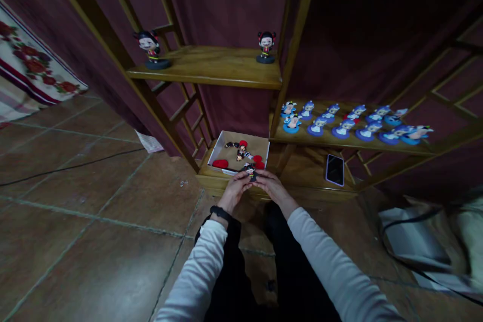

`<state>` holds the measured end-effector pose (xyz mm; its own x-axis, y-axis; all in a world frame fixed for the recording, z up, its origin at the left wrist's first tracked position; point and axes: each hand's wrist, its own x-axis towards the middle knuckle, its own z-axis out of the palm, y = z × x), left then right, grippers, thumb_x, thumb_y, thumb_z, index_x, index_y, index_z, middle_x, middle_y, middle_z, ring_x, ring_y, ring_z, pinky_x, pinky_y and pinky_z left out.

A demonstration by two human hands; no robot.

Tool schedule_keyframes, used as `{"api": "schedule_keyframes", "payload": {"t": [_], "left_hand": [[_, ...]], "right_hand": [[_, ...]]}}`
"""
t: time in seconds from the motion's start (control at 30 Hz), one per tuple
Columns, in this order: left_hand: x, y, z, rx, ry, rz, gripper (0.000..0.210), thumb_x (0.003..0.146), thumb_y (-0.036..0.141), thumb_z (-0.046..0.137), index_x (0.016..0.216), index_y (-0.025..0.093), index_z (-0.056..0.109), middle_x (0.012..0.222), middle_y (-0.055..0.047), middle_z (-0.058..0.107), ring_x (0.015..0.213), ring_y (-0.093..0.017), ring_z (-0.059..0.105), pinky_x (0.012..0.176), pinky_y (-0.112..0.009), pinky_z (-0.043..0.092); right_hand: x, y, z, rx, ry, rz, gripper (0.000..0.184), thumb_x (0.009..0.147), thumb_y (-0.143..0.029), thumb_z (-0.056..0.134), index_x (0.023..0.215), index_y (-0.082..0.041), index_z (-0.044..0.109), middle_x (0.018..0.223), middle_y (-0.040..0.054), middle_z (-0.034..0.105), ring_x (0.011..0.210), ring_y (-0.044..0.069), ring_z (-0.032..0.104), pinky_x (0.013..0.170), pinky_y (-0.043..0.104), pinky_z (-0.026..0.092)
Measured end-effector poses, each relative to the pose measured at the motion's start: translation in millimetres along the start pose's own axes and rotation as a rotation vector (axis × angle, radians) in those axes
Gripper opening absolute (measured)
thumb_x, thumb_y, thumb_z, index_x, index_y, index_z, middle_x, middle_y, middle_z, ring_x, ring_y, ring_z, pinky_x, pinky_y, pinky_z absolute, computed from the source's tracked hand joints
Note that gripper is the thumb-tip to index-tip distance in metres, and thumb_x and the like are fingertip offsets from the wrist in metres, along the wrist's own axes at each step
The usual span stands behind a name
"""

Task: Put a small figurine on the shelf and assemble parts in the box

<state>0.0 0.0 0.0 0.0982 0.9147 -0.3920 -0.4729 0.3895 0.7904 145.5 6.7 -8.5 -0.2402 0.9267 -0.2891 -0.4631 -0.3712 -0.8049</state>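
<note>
Hands met at the centre of the frame, just below a shallow cardboard box (226, 145); left hand (234, 190) and right hand (272, 187) closed together on one small dark figurine (252, 173), fingertips of both pinching it from either side, so that only its top showed between them; it sat at the near edge of the box, over the lowest wooden shelf (302, 173); both arms reached forward from the bottom of the frame in white sleeves, forearms converging in a narrow V, and a black wristband (220, 212) circled the left wrist.

Inside the box lay loose pieces; about three red parts (220, 163) could be counted and perhaps two dark figurines, though they were too small to count surely.

Two black-haired figurines stood on the upper shelf (211, 68), one at its left end (149, 49) and one at its right end (266, 47), well apart, both upright on dark round bases.

Blue-based figurines (354, 123) filled the middle shelf at centre right in two rough rows; about sixteen, the farther ones blurred.

One phone (334, 169) lay flat on the lowest shelf, right of the hands; one paper scrap (150, 142) lay on the tiled floor at centre left; one floral cloth (26, 68) hung at the upper left edge.
</note>
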Motion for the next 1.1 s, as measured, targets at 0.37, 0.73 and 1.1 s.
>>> {"api": "schedule_keyframes", "payload": {"t": [0.37, 0.73, 1.1], "left_hand": [[-10, 15, -0.8, 0.085, -0.030, 0.086, 0.042, 0.048, 0.017, 0.082, 0.087, 0.012, 0.065, 0.075, -0.003, 0.067, 0.062, -0.009, 0.059, 0.057, -0.019, 0.044], [-45, 72, 15.6, 0.144, -0.038, 0.149, 0.041, 0.048, 0.017, 0.082, 0.085, 0.014, 0.066, 0.070, -0.001, 0.065, 0.058, -0.008, 0.057, 0.056, -0.018, 0.044], [-109, 173, 57.7, 0.419, -0.092, 0.406, 0.034, 0.059, 0.029, 0.077, 0.091, 0.036, 0.069, 0.094, 0.002, 0.069, 0.083, -0.020, 0.064, 0.076, -0.031, 0.051]], "right_hand": [[-6, -1, 7, 0.007, 0.008, 0.033, 0.041, 0.061, -0.032, 0.074, 0.098, -0.019, 0.064, 0.083, 0.0046, 0.068, 0.075, 0.015, 0.062, 0.078, 0.035, 0.049], [-15, -4, -6, 0.015, 0.080, 0.054, 0.032, 0.059, -0.030, 0.071, 0.088, -0.018, 0.065, 0.084, 0.0048, 0.068, 0.068, 0.012, 0.061, 0.073, 0.032, 0.048], [-17, -7, -16, -0.020, 0.157, 0.081, 0.029, 0.058, -0.031, 0.071, 0.084, -0.019, 0.065, 0.084, 0.0062, 0.068, 0.068, 0.014, 0.061, 0.069, 0.031, 0.048]]}}
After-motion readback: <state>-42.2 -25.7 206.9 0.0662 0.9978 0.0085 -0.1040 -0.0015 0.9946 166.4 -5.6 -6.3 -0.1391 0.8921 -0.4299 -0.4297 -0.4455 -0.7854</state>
